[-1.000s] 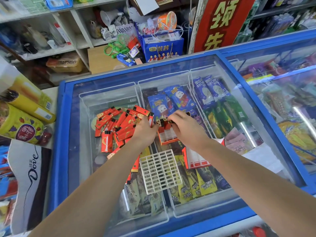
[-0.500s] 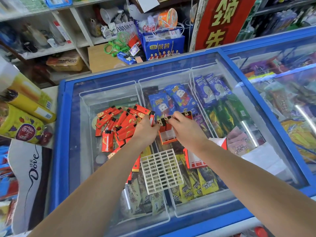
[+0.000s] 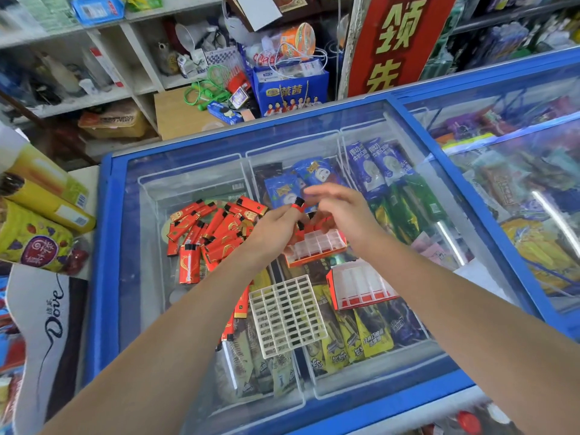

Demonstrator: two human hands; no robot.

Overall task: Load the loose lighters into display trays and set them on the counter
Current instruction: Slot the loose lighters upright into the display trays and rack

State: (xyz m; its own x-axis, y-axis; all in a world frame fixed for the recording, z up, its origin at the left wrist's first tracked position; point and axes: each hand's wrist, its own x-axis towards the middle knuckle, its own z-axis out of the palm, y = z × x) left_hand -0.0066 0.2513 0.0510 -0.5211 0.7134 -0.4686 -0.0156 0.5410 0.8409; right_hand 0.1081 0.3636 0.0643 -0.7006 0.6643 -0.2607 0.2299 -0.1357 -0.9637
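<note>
Early going. Left hand (image 3: 276, 227) pinches one lighter (image 3: 297, 205) above the tray (image 3: 317, 248) on the freezer lid (image 3: 150, 296); right hand (image 3: 342, 211) hovers over it, fingers loose, empty. Few slots filled. Pile (image 3: 210, 233) lies beside; second tray (image 3: 361, 287) and grid (image 3: 287, 315) sit empty.

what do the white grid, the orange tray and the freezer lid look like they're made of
White grid: looks like moulded plastic, matt, with thin even ribs and open cells.
Orange tray: probably thin card outside, with sharp folded edges, and a glossy white plastic insert.
Freezer lid: clear glass or acrylic, as it shows glare and the packets beneath, in a blue frame.
</note>
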